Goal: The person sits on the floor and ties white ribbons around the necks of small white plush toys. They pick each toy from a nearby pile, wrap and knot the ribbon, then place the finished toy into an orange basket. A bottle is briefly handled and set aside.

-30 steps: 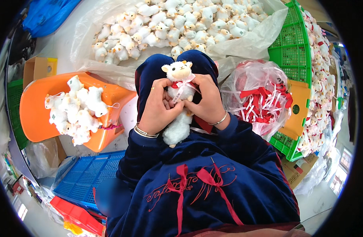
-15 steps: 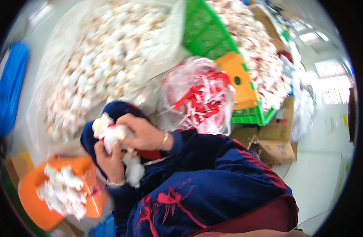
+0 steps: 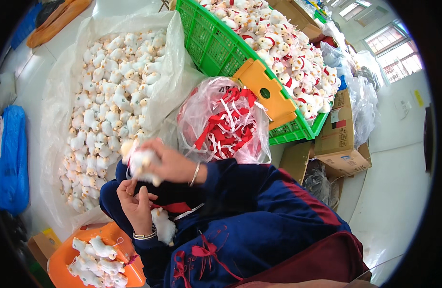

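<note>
Both hands were on the plush lamb (image 3: 144,161); now only my right grip (image 3: 172,164) clearly holds it, clasping the blurred body above my navy trousers (image 3: 110,198). Two-handed work looks paused or over, I judge. Left grip (image 3: 137,207): fingers parted just below, contact can't tell. Head points upper left, long axis slanting down to lower right.

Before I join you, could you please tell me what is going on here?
The person's right hand holds a white plush lamb, blurred, while the left hand is close to it, perhaps touching. Another plush lamb lies on the lap. Red and white ribbons lie in a clear bag, and ribboned plush lambs fill the green crate.
</note>
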`<state>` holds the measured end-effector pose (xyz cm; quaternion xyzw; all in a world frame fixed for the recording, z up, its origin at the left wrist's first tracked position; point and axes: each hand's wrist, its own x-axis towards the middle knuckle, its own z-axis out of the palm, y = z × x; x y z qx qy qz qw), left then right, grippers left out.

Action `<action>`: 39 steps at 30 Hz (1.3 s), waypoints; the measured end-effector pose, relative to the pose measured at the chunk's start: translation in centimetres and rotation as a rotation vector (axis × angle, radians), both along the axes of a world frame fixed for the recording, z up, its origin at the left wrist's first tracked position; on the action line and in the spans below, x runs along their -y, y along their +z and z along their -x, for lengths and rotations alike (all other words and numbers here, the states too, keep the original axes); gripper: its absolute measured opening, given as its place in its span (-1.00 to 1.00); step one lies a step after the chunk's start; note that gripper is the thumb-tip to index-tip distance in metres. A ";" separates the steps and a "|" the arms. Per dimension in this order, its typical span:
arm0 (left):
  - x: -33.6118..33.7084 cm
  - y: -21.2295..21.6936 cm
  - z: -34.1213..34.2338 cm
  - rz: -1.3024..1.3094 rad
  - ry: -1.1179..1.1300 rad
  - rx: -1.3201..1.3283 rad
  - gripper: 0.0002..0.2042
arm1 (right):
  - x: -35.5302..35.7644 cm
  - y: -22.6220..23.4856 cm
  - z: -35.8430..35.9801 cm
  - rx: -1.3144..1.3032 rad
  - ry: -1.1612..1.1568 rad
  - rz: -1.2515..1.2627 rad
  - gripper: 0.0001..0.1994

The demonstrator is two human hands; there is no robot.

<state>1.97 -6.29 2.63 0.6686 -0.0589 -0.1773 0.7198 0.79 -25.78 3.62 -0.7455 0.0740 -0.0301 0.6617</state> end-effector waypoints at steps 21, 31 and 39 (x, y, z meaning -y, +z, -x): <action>-4.7 -0.5 -0.2 -0.163 0.080 0.099 -0.84 | 1.5 -1.7 -2.9 -0.072 0.477 0.238 -0.71; -20.1 2.3 9.5 -0.532 0.807 0.271 -0.71 | -11.9 -1.7 -11.4 -0.037 0.759 -0.024 -0.79; -26.4 5.6 24.7 -0.746 1.488 0.119 -0.73 | -13.1 -12.2 -17.1 0.064 0.666 0.015 -0.82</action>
